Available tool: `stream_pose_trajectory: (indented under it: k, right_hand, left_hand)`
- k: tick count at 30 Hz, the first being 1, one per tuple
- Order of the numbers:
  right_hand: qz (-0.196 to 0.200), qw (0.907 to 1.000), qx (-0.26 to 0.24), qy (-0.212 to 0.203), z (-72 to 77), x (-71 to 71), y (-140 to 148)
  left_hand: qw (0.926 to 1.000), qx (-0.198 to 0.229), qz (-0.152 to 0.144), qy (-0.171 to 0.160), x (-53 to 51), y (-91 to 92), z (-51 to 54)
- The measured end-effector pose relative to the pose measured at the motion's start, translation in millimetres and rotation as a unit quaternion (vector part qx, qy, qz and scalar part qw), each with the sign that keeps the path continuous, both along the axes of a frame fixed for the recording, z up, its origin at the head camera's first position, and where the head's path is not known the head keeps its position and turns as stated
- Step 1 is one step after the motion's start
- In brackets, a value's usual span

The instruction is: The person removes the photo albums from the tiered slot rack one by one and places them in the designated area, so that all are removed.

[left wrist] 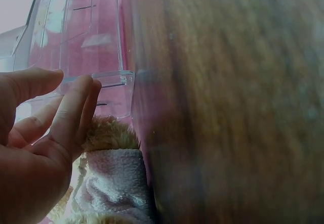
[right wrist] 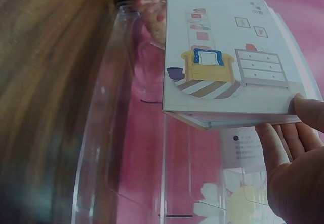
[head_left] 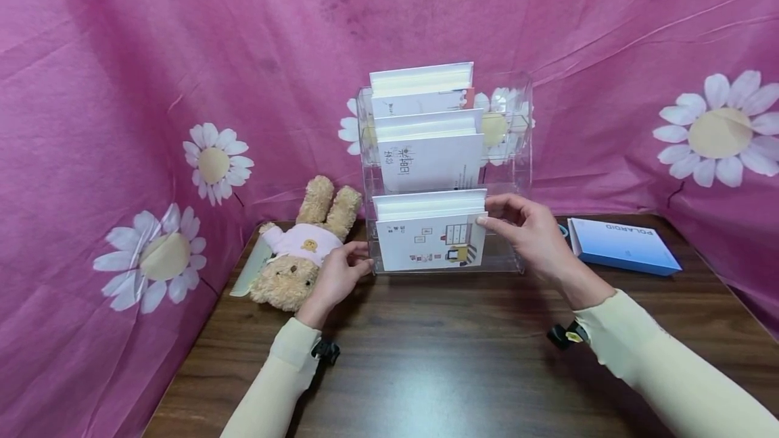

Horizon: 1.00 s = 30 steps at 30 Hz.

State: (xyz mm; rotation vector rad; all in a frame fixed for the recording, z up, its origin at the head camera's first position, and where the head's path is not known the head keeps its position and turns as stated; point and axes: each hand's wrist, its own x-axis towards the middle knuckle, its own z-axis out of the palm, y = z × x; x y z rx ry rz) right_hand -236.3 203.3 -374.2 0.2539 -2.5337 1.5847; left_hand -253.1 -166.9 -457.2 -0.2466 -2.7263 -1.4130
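Observation:
A clear tiered rack stands at the table's back, holding white books on three levels. My right hand pinches the right edge of the lowest book, thumb on its front cover; in the right wrist view the book shows a yellow chair and a drawer chest, and fingers lie behind its edge. My left hand is at the rack's lower left corner, fingertips at its side. The left wrist view shows the left hand with thumb and fingers apart around the rack's clear edge.
A teddy bear in a pink top lies left of the rack, over a pale green item. A blue and white POLAROID box lies at the right, beside a partly hidden teal item. Pink cloth hangs behind the table.

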Motion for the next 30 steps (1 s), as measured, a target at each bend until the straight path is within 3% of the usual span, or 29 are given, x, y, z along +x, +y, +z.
stream_pose_trajectory:
  k: [13,30]
  right_hand:
    - [0.017,0.9993,0.004,-0.033,-20.1,23.2,-4]
    - [0.030,0.9978,0.032,-0.050,-42.3,52.5,-6]
  left_hand:
    - [0.9998,-0.011,-0.008,0.014,-0.4,-1.7,-0.5]
    - [1.0000,-0.009,0.004,0.001,0.0,-0.2,0.1]
